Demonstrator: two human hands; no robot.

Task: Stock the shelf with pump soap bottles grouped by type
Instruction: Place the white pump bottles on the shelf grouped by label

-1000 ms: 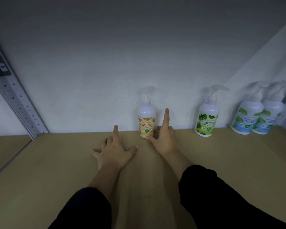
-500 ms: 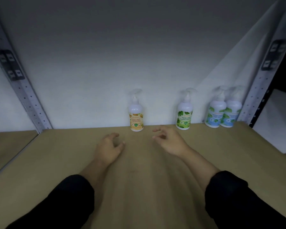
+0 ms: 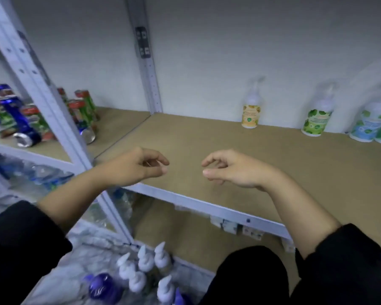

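Both my hands have pulled back off the shelf board since the earlier frame. Nearest, below my hands, a cluster of pump bottles (image 3: 145, 271) waits on the floor. My left hand (image 3: 132, 167) and right hand (image 3: 231, 169) hover over the shelf's front edge (image 3: 207, 205), fingers loosely curled, holding nothing. Beyond my right hand, against the back wall, stand the orange-label bottle (image 3: 251, 114), the green-label bottle (image 3: 317, 119), then two blue-label bottles (image 3: 370, 126) touching. Far left of my left hand sit cans (image 3: 26, 119).
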